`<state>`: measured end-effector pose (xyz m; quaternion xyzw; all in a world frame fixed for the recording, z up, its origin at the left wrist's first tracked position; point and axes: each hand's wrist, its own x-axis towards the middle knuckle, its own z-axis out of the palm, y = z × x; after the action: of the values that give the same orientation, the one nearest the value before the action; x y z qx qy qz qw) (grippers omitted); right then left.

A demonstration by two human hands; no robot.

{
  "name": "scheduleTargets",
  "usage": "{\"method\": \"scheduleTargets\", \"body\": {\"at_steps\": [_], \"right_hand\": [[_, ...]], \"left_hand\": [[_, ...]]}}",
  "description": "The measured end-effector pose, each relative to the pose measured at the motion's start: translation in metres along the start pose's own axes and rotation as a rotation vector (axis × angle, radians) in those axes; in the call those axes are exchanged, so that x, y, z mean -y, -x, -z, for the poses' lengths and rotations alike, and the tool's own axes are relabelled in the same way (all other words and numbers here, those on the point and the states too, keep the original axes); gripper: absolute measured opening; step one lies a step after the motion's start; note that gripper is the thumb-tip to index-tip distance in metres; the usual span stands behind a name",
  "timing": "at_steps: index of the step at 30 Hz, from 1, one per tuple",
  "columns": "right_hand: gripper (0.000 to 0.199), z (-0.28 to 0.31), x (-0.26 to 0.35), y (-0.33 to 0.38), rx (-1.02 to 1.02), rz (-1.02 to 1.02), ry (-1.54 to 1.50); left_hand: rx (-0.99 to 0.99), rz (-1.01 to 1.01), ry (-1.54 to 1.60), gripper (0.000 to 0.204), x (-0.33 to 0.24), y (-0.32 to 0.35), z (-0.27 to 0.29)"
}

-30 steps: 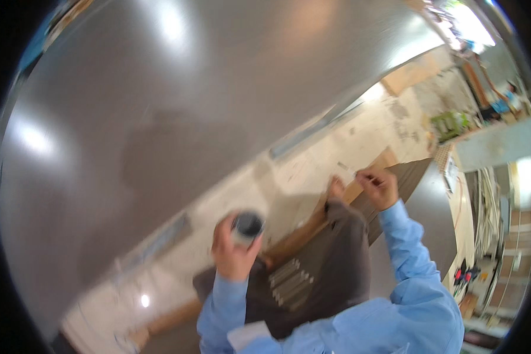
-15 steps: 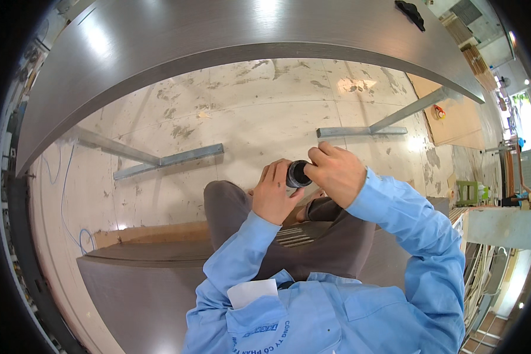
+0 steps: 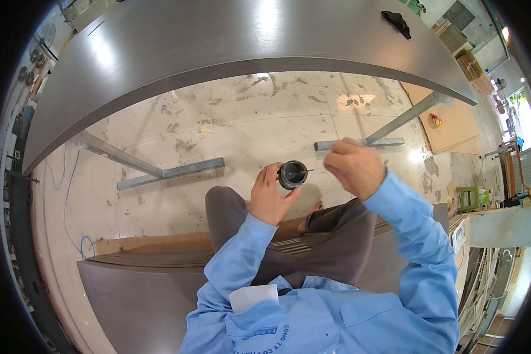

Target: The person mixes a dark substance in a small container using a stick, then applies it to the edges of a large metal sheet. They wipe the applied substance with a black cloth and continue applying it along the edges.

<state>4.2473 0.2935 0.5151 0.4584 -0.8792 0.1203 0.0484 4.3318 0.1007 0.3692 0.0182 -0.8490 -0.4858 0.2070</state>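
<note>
My left hand (image 3: pixel 268 197) is wrapped round a small dark jar (image 3: pixel 285 180) in front of my knees. The jar's open mouth faces up and shows black contents. To its right, my right hand (image 3: pixel 358 168) is closed on a thin stick (image 3: pixel 317 169), which reaches leftward to the jar's mouth. Motion blurs that hand a little, and its grip hides most of the stick.
A dark table top (image 3: pixel 218 38) spans the far side, with a crumpled black item (image 3: pixel 396 23) on it. Grey metal legs (image 3: pixel 194 170) stand beneath. Dark boards (image 3: pixel 138 289) lie stacked below me. At right are a cardboard sheet (image 3: pixel 454 138) and a green stool (image 3: pixel 468 199).
My right hand has moved right, away from the jar's rim, and the thin stick now shows between them. The jar's mouth has come into fuller view. My left hand keeps its hold.
</note>
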Motion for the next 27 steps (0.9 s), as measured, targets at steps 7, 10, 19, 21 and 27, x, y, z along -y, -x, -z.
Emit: {"method": "scheduleTargets", "body": {"at_steps": [7, 10, 19, 21, 27], "right_hand": [[0.005, 0.007, -0.011, 0.001, 0.016, -0.016, 0.060], [0.005, 0.000, -0.011, -0.004, -0.025, 0.004, 0.010], [0.006, 0.006, -0.024, 0.010, -0.026, -0.070, -0.029], [0.007, -0.008, -0.028, 0.016, -0.038, -0.012, -0.061], [0.006, -0.036, -0.097, 0.078, -0.242, -0.424, -0.478]], "left_hand": [[0.011, 0.017, 0.022, 0.056, -0.003, -0.004, 0.000], [0.007, 0.005, -0.012, 0.056, -0.003, -0.007, 0.001], [-0.001, -0.001, -0.021, 0.060, 0.000, -0.013, -0.005], [0.010, -0.005, 0.014, 0.062, 0.002, -0.017, -0.011], [-0.001, 0.019, -0.060, 0.068, 0.013, -0.010, 0.009]]}}
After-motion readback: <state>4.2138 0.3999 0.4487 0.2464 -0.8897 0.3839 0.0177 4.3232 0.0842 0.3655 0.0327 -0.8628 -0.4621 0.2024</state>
